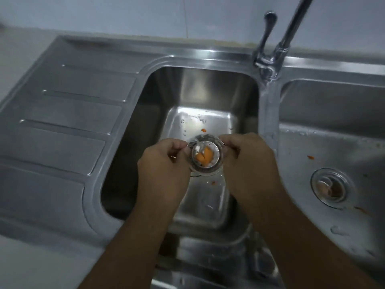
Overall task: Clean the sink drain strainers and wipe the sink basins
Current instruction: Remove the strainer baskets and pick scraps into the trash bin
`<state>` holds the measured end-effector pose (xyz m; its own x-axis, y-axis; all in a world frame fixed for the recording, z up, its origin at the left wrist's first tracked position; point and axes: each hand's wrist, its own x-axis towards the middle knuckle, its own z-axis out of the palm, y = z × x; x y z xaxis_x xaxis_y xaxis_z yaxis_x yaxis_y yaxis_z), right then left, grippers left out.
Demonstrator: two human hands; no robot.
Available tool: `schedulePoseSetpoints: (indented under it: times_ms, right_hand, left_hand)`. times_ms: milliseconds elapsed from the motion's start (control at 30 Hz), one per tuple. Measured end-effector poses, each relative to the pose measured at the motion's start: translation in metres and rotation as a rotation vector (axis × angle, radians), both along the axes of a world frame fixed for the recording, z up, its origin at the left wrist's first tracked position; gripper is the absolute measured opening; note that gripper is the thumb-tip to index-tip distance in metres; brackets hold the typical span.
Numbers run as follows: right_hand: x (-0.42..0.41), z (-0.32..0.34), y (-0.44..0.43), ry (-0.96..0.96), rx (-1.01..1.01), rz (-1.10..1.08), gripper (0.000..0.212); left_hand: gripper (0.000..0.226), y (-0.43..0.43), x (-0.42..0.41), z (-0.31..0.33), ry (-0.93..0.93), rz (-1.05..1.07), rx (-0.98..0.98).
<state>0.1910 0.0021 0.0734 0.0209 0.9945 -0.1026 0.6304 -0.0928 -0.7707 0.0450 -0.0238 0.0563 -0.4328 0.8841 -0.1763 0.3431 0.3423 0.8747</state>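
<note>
Strainer btwn both hands' fingers

Kitchen, steel double-basin sink, ridged drainboard, chrome faucet, tiled wall

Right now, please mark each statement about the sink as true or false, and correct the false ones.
1. Both hands hold one strainer above the left basin. True.
2. The held strainer is empty. False: orange scraps lie in it.
3. The other strainer sits in the right basin's drain. True.
4. The right basin is spotless. False: orange bits and drops show there.
5. The left hand holds a sponge. False: it grips only the strainer's rim, as does the right hand.
</note>
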Motion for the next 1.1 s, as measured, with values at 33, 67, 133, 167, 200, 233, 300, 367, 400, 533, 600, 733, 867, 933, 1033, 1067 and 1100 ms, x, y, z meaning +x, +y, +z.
schedulePoseSetpoints:
  times_ms: [33,67,133,167,200,233,300,367,400,533,600,733,867,933,1033,1067,1100]
  right_hand:
    - [0.014,0.011,-0.012,0.04,0.02,0.001,0.029]
    - [0.03,0.02,-0.024,0.077,0.04,-0.011,0.027]
    - [0.067,0.035,-0.046,0.13,0.064,-0.08,0.024]
    - [0.088,0.039,-0.055,0.168,0.071,-0.121,0.023]
    - [0.11,0.042,-0.062,0.223,0.071,-0.157,0.023]
    - [0.132,0.043,-0.067,0.268,0.06,-0.191,0.022]
    - [0.175,0.041,-0.073,0.249,0.029,-0.24,0.018]
    - [0.212,0.029,-0.071,0.168,-0.001,-0.252,0.013]
    - [0.226,0.02,-0.067,0.123,-0.019,-0.248,0.012]
    - [0.256,-0.03,-0.042,-0.043,-0.141,-0.226,0.015]
    - [0.262,-0.055,-0.03,-0.069,-0.236,-0.2,0.012]
    - [0.272,-0.089,-0.013,-0.029,-0.437,-0.158,0.01]
    - [0.271,-0.106,-0.01,-0.063,-0.481,-0.096,0.013]
    - [0.27,-0.113,-0.01,-0.086,-0.509,-0.08,0.013]
    - [0.274,-0.125,-0.011,-0.034,-0.552,-0.078,0.011]
    - [0.277,-0.128,-0.012,-0.029,-0.549,-0.062,0.009]
    - [0.281,-0.13,-0.011,-0.036,-0.543,-0.043,0.009]
  left_hand:
    - [0.009,-0.01,0.012,0.011,-0.024,0.002,0.022]
    - [0.01,-0.021,0.026,0.021,-0.034,-0.002,0.043]
    - [0.009,-0.038,0.058,0.037,-0.038,-0.031,0.094]
    - [0.01,-0.045,0.076,0.044,-0.044,-0.055,0.111]
    - [0.011,-0.051,0.093,0.048,-0.051,-0.093,0.12]
    - [0.012,-0.054,0.112,0.05,-0.05,-0.146,0.124]
    - [0.019,-0.053,0.15,0.048,0.008,-0.252,0.124]
    - [0.022,-0.044,0.184,0.037,0.08,-0.335,0.09]
    - [0.022,-0.037,0.199,0.028,0.104,-0.378,0.045]
    - [0.017,-0.001,0.24,-0.016,0.113,-0.47,-0.252]
    - [0.012,0.013,0.25,-0.036,0.098,-0.485,-0.344]
    - [0.018,0.028,0.257,-0.072,0.195,-0.593,-0.388]
    - [0.017,0.029,0.255,-0.094,0.179,-0.6,-0.467]
    - [0.015,0.029,0.255,-0.101,0.179,-0.604,-0.505]
    - [0.015,0.029,0.255,-0.106,0.244,-0.609,-0.526]
    - [0.016,0.029,0.256,-0.106,0.284,-0.609,-0.53]
    - [0.018,0.03,0.258,-0.106,0.325,-0.599,-0.531]
